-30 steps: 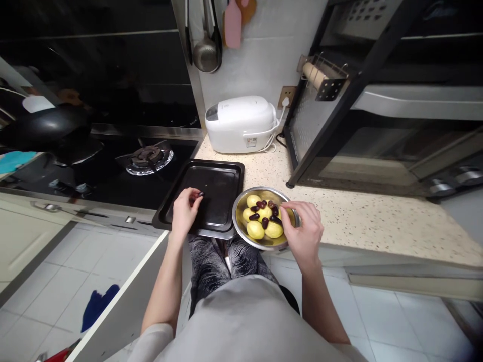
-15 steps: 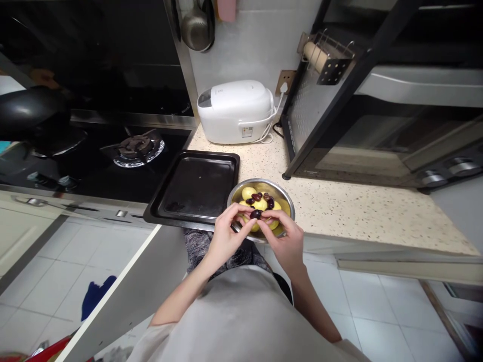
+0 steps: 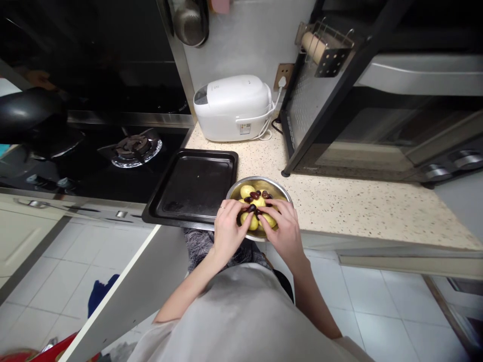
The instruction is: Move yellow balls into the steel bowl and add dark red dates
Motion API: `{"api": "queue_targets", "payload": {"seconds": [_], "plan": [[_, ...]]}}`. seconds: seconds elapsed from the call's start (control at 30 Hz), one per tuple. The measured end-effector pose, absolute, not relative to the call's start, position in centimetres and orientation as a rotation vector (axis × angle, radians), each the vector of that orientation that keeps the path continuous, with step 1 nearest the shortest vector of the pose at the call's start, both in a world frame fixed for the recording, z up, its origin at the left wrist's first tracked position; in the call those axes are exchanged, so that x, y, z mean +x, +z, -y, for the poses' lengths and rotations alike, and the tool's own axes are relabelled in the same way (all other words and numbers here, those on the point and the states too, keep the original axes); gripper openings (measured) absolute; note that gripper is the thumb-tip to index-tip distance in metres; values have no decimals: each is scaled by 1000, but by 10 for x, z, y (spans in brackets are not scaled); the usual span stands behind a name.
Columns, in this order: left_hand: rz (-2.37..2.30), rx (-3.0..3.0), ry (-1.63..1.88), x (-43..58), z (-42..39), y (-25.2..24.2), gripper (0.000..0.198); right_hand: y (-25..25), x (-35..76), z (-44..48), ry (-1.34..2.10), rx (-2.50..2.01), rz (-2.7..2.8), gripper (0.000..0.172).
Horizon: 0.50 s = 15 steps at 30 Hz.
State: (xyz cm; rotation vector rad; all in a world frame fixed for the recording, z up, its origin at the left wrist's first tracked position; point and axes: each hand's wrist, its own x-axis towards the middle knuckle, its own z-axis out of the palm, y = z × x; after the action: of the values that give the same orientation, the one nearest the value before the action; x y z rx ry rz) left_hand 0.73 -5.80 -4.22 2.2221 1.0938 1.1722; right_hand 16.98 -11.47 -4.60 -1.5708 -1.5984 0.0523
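Both hands, left hand [image 3: 227, 229] and right hand [image 3: 284, 232], pinch one dark date [image 3: 251, 208] over the steel bowl [image 3: 281, 187] at the tabletop's front edge; looks like pitting.

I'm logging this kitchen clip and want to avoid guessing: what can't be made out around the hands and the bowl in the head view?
- Near rim of the metal bowl: hidden behind the left hand and right hand.
- Whether either hand pinches a dark fruit: fingertips overlap, too small to tell.
- Dark smudge on the black tray, near left corner: too small to identify.
- Hanging utensil: cut off by the top edge.
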Motion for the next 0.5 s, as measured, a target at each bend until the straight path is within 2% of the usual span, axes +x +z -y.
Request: {"api": "queue_targets", "payload": {"seconds": [0.37,0.5], "plan": [[-1110,2293,1066,10,60,-46,11,-49,172,117,5,-1581,1564,10],[-1065,2278,1086,7,60,-45,8,-46,175,117,-15,-1553,1508,11]]}}
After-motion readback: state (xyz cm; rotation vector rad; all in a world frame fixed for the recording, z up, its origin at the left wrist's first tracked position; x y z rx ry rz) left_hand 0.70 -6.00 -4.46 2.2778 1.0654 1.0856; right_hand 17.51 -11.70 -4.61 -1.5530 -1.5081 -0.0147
